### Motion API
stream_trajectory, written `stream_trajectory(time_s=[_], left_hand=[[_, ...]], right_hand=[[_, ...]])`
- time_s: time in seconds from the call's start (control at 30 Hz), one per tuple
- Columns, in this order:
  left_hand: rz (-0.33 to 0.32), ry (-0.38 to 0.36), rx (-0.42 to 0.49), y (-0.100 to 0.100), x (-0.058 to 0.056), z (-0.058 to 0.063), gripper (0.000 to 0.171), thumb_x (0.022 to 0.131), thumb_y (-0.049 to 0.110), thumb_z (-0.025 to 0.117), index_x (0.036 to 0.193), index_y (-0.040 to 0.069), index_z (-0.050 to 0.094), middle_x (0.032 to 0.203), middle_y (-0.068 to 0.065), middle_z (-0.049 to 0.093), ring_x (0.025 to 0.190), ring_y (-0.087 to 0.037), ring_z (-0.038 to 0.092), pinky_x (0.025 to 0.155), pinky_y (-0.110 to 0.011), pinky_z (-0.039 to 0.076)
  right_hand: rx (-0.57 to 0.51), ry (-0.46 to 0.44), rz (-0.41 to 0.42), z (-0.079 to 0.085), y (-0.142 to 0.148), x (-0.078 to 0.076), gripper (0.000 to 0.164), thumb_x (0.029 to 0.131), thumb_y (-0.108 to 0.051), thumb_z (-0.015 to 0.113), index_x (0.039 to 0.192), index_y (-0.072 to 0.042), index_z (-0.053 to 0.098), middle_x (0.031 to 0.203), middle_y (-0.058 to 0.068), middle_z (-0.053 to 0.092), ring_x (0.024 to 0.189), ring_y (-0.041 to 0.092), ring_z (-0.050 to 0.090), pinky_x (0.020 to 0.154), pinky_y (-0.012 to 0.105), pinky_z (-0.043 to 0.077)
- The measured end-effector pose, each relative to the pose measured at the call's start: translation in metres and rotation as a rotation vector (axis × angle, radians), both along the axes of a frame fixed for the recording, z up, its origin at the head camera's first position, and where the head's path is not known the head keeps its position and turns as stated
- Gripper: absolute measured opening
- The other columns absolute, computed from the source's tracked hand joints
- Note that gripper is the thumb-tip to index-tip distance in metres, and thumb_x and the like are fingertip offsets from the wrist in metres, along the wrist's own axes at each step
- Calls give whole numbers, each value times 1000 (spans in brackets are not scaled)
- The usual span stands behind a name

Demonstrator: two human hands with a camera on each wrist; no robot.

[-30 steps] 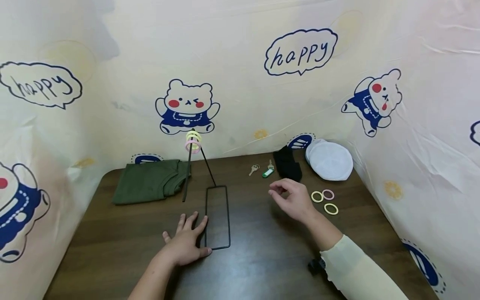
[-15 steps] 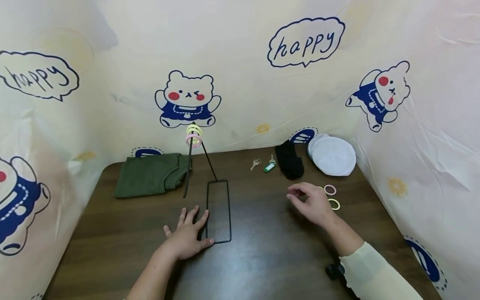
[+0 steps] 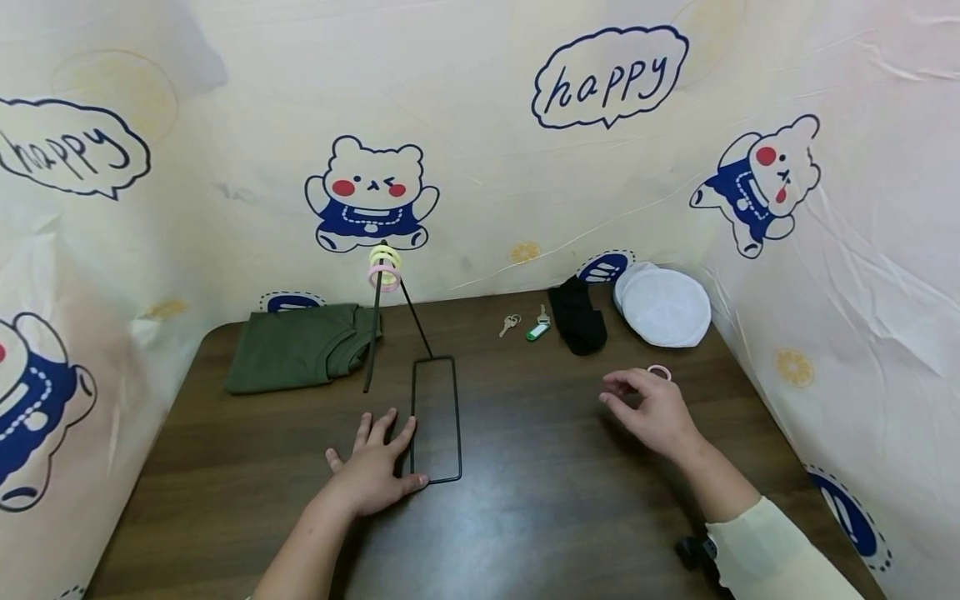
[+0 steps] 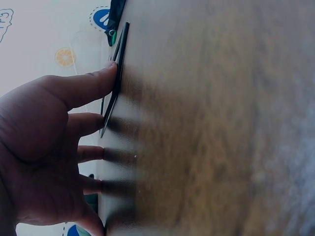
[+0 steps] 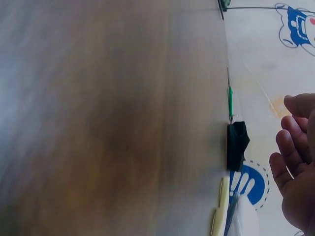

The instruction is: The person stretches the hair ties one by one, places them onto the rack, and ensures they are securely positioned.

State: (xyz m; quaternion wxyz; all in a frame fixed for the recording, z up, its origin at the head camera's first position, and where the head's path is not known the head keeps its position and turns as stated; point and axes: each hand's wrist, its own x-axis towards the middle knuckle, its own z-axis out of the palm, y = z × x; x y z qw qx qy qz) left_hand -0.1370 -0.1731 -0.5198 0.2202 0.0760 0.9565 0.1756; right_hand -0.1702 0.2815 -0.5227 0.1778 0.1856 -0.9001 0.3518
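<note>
Thumb and forefinger of your spread left hand touch the base of the black wire stand on the table; rings near its top show only in the head view. Your right hand, loosely bent and empty, hides much of a pink ring there.

The table looks glossy wood; the stand, metal; the cloth, matt.
</note>
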Motion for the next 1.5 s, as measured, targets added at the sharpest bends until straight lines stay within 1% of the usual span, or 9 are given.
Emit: stream_trajectory(time_s=[0.27,0.43,0.63,0.83,0.97,1.1,1.27,1.37,1.5], left_hand=[[1,4,5,1,0,-1,94,89,61,75,165,28,31,174,-11,10,156,-47,-9,96,-93,-4],[3,6,4,1,-1,0,94,89,61,75,165,28,31,174,-11,10,156,-47,-8,96,-93,-4],[1,5,4,1,-1,0,94,89,61,74,165,28,30,174,-11,10,156,-48,-8,96,-93,-4],[-3,9,3,0,-1,0,94,89,61,74,165,28,31,174,-11,10,156,-48,-8,95,-93,-4],[-5,10,1,1,-1,1,94,89,61,74,165,28,30,173,-12,10,156,-48,-8,96,-93,-3],[-3,11,1,1,-1,1,94,89,60,74,165,28,30,173,-12,10,156,-48,-7,96,-93,-3],[-5,11,-4,1,-1,0,93,89,61,74,165,29,30,173,-12,10,156,-48,-8,96,-93,-3],[-7,10,-6,0,-2,0,94,89,62,74,165,29,30,174,-11,10,156,-48,-8,96,-93,-3],[-6,9,-4,1,-2,0,94,89,62,74,165,29,30,174,-11,10,156,-48,-8,96,-93,-3]], right_hand=[[86,-41,-75,-3,20,9,25,83,-10,88,106,-7,77,96,-1,75,85,16,69,72,45,58],[103,-78,-103,-8,32,13,28,83,-9,88,108,-5,76,99,5,75,87,22,71,75,50,60],[154,-116,-143,-12,46,18,31,82,-12,88,108,-4,75,101,9,74,92,30,72,79,51,57],[206,-155,-152,-11,61,20,36,80,-16,90,110,-2,74,100,10,73,92,30,68,80,50,52],[234,-199,-175,-8,69,19,40,80,-17,89,114,-1,74,105,14,73,92,31,66,81,51,51],[269,-254,-192,-5,77,15,46,80,-21,89,117,1,72,108,20,71,95,36,65,83,54,49],[311,-321,-197,-5,84,9,51,81,-25,87,118,5,70,114,26,69,107,45,63,93,60,46],[333,-366,-196,-5,87,6,52,83,-27,86,120,6,70,115,26,69,110,47,63,96,62,45],[358,-408,-177,-5,90,1,54,84,-29,85,122,7,69,112,24,69,108,46,64,93,61,47]])
